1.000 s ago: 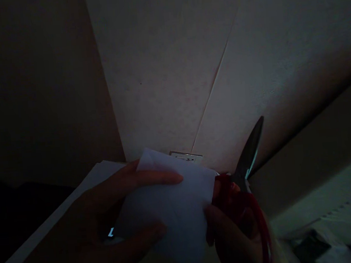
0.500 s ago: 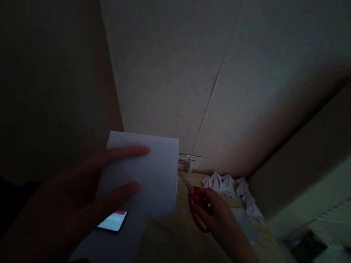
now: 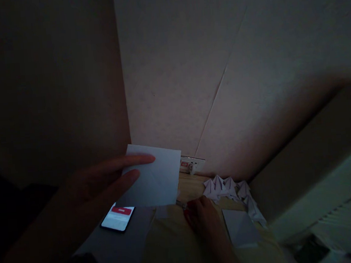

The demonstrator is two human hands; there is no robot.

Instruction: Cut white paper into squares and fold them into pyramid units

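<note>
Paper point(image 3: 164, 181), a pale square, is grasped by the left hand point(image 3: 106, 181), two digits lying across its face, held up above the bench point(image 3: 169, 249). Its right and lower edges stick out past those fingertips; the lower right corner comes near the scissors point(image 3: 188, 210) in view. The right hand point(image 3: 208, 216) grasps these by their red handles, low over the bench, blades towards the paper. Between the two hands, a stretch of yellowish-brown surface runs towards the viewer. Below the left hand, a lit phone point(image 3: 118, 218) lies on a large pale sheet point(image 3: 112, 258). Just right of the right hand lies a pale square stack point(image 3: 241, 227); beyond that hand, folded paper pieces point(image 3: 224, 186) curve along the bench's far and right edges. Farther off are a wall socket point(image 3: 193, 162) and the dim, seamed wall point(image 3: 171, 75).
</note>
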